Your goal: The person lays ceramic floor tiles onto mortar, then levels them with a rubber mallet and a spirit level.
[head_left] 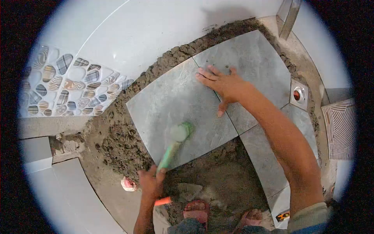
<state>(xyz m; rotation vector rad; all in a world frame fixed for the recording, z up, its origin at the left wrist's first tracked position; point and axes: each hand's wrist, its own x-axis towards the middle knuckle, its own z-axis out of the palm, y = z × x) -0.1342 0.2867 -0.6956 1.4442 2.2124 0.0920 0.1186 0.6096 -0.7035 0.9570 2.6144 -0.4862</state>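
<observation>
My left hand (pixel 151 182) grips the green handle of a rubber mallet (pixel 181 132). The mallet head is slightly blurred and overlaps the lower part of a grey floor tile (pixel 167 105). With fingers spread, my right hand (pixel 222 87) lies flat across the seam between this tile and a second grey tile (pixel 249 58). Dark wet mortar (pixel 120 136) shows along the tiles' left edge and beneath the near edge. Below my left hand, a trowel (pixel 189 192) with an orange handle rests on the mortar.
A square floor drain (pixel 299 94) sits at the right, near a ridged tile piece (pixel 340 130). Pebble-patterned tiles (pixel 66 84) cover the lower left wall. A spirit level (pixel 283 215) lies at lower right. My sandalled feet (pixel 196 210) stand at the bottom edge.
</observation>
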